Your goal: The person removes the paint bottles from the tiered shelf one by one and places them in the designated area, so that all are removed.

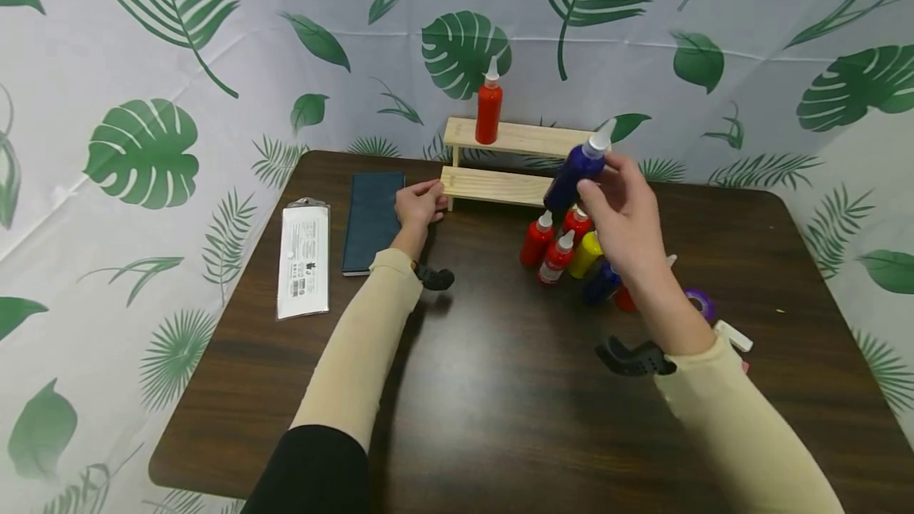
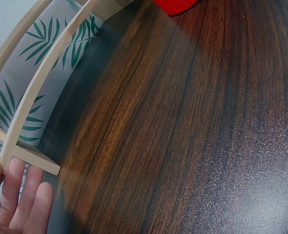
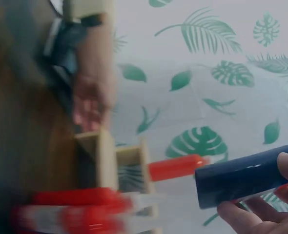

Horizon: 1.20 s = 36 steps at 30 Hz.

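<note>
My right hand [image 1: 628,212] grips a dark blue squeeze bottle [image 1: 567,178] with a white nozzle, raised off the table and tilted in front of the right part of a two-tier wooden rack [image 1: 493,186]. In the right wrist view the blue bottle [image 3: 241,176] lies between thumb and fingers. My left hand [image 1: 420,205] pinches the left end of the rack's lower tier; in the left wrist view the thumb and fingers meet on the wooden strip [image 2: 29,100]. One red bottle [image 1: 489,111] stands on the upper tier, towards its left.
Below the right hand several bottles cluster on the table [image 1: 485,387]: red [image 1: 535,243], yellow [image 1: 585,254] and dark blue [image 1: 602,282]. A purple tape roll [image 1: 701,304] and a white block [image 1: 734,335] lie right. A dark notebook [image 1: 373,220] and white package [image 1: 304,260] lie left.
</note>
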Each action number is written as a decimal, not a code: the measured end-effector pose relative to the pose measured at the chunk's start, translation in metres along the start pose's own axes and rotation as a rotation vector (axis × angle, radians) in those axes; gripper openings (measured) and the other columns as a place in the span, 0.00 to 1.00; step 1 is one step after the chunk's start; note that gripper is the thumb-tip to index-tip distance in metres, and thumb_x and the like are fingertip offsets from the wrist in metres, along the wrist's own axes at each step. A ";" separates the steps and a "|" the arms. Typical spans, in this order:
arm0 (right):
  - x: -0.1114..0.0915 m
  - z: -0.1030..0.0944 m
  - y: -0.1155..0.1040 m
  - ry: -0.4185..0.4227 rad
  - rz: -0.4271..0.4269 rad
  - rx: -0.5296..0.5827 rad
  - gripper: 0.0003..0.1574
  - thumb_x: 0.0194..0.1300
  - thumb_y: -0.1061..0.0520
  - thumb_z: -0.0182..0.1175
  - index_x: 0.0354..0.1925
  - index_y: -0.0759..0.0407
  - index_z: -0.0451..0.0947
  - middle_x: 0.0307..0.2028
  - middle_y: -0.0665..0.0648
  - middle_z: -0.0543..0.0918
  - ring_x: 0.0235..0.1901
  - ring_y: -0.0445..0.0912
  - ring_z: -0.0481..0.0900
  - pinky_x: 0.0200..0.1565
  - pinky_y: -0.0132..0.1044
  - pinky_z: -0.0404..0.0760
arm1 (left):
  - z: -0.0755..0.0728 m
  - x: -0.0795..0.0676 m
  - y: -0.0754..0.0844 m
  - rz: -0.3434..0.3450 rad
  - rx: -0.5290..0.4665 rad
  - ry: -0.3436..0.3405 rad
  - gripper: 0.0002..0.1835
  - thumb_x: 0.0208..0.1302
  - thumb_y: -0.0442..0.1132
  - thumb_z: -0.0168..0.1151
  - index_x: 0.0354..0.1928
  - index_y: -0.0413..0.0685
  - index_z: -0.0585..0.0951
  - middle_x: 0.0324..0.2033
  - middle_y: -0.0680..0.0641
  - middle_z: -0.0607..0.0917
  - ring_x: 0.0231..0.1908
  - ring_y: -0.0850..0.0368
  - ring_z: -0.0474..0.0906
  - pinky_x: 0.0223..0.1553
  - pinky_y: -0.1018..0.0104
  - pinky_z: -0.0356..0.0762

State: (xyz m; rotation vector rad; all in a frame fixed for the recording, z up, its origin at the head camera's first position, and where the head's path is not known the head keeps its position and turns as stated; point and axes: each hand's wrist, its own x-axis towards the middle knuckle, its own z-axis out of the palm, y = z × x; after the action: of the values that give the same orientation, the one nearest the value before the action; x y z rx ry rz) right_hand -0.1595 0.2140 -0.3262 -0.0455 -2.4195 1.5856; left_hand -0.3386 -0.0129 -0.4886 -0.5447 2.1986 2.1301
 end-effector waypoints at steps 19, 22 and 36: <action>-0.090 0.023 0.109 0.147 0.045 0.065 0.28 0.67 0.65 0.57 0.64 0.64 0.66 0.57 0.62 0.75 0.54 0.48 0.75 0.53 0.20 0.72 | -0.001 -0.001 0.003 -0.018 0.015 0.001 0.11 0.62 0.46 0.66 0.44 0.54 0.87 0.30 0.48 0.88 0.29 0.59 0.86 0.29 0.64 0.84; -0.093 0.030 0.122 0.160 0.069 0.054 0.29 0.68 0.64 0.57 0.65 0.62 0.64 0.59 0.61 0.73 0.56 0.51 0.74 0.53 0.23 0.73 | -0.001 -0.001 0.002 -0.013 0.009 -0.004 0.11 0.62 0.46 0.66 0.44 0.54 0.87 0.29 0.48 0.88 0.29 0.59 0.86 0.29 0.64 0.84; -0.097 0.045 0.150 0.293 0.050 -0.065 0.28 0.68 0.59 0.58 0.64 0.63 0.67 0.58 0.65 0.76 0.54 0.57 0.77 0.52 0.49 0.76 | -0.001 0.001 0.001 -0.012 0.010 -0.007 0.10 0.62 0.46 0.66 0.44 0.54 0.87 0.29 0.48 0.88 0.28 0.60 0.85 0.29 0.64 0.84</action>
State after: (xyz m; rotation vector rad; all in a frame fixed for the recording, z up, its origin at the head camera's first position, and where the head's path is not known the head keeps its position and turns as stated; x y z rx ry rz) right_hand -0.0922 0.2192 -0.4975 -0.3287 -2.2555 1.4072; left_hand -0.3393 -0.0137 -0.4875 -0.5480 2.1956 2.1108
